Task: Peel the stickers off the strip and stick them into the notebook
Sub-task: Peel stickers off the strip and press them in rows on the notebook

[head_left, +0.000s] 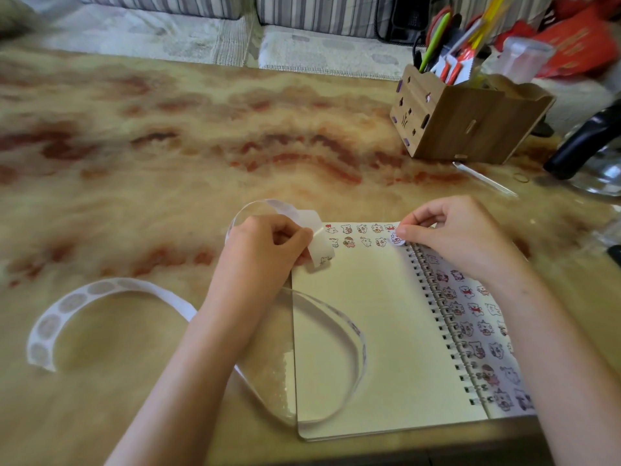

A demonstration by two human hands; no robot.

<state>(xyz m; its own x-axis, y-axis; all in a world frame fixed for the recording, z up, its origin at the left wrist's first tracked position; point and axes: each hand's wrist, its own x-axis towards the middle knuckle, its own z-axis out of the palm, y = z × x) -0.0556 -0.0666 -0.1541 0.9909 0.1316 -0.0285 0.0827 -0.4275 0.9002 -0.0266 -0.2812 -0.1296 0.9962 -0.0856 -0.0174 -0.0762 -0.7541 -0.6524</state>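
Note:
A spiral notebook lies open at the table's near edge, its cream left page carrying two short rows of small cartoon stickers along the top. My left hand grips a long white backing strip that loops over the table and across the page. My right hand pinches a small round sticker against the page's top right corner, beside the spiral. The right page is full of stickers.
A wooden pen holder with pens and scissors stands at the back right. A black handle over a shiny metal object sits at the far right. A rubber band lies near them. A striped sofa runs behind the table.

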